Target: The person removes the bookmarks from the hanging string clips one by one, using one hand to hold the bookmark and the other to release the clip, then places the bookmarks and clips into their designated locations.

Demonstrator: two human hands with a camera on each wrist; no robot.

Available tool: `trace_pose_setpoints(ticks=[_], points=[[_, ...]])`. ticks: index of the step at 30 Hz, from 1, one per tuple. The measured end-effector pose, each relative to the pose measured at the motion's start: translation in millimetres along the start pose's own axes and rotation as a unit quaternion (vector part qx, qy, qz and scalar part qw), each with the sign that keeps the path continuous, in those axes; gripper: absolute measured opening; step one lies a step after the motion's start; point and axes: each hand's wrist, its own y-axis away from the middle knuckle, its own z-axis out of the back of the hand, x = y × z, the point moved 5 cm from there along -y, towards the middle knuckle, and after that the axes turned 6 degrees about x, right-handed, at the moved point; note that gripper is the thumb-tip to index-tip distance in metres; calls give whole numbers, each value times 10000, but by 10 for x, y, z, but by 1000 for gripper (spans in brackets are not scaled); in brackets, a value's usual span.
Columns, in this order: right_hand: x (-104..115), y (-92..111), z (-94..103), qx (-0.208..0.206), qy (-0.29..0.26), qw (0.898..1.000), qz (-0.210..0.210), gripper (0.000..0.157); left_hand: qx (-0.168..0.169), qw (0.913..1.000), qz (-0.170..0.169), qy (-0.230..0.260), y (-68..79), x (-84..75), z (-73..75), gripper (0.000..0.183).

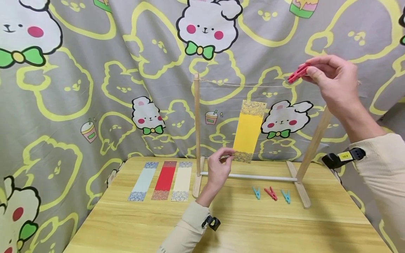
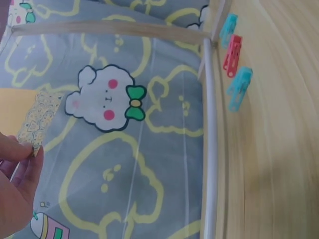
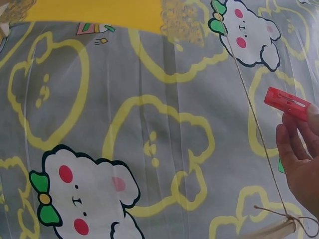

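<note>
My left hand point(image 1: 219, 168) pinches the lower left corner of a yellow bookmark point(image 1: 249, 130) with patterned ends, holding it up under a string point(image 1: 240, 84). The string runs between the posts of a wooden frame point(image 1: 197, 126). In the left wrist view, thumb and fingers grip the bookmark's patterned end point(image 2: 42, 117). Higher up on the right, my right hand point(image 1: 336, 82) pinches a red clothespin point(image 1: 298, 73) near the string's right part. The right wrist view shows this clothespin point(image 3: 287, 103) beside the string point(image 3: 249, 99), apart from it.
Light blue point(image 1: 143, 181), red point(image 1: 164, 181) and cream point(image 1: 181, 181) bookmarks lie in a row on the wooden table point(image 1: 133, 225), left of the frame. A blue clothespin point(image 1: 256, 193), a red one point(image 1: 270, 193) and another blue one point(image 1: 286, 196) lie before the frame's white bar point(image 1: 250, 176).
</note>
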Motion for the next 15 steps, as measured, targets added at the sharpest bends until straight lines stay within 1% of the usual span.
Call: trace_pose_setpoints(ticks=[3, 6, 11, 15], points=[[-14, 53, 10, 75, 42, 9999, -70, 30, 14, 10000, 28, -13, 26, -160, 76, 18], [-39, 105, 9, 207, 77, 9997, -142, 30, -12, 10000, 60, -50, 51, -260, 139, 19], [-69, 173, 10, 263, -137, 9994, -179, 29, -47, 9999, 142, -37, 83, -273, 195, 19], [-74, 234, 35, 220, -150, 9994, -233, 33, -50, 10000, 53, -15, 96, -282, 242, 18]])
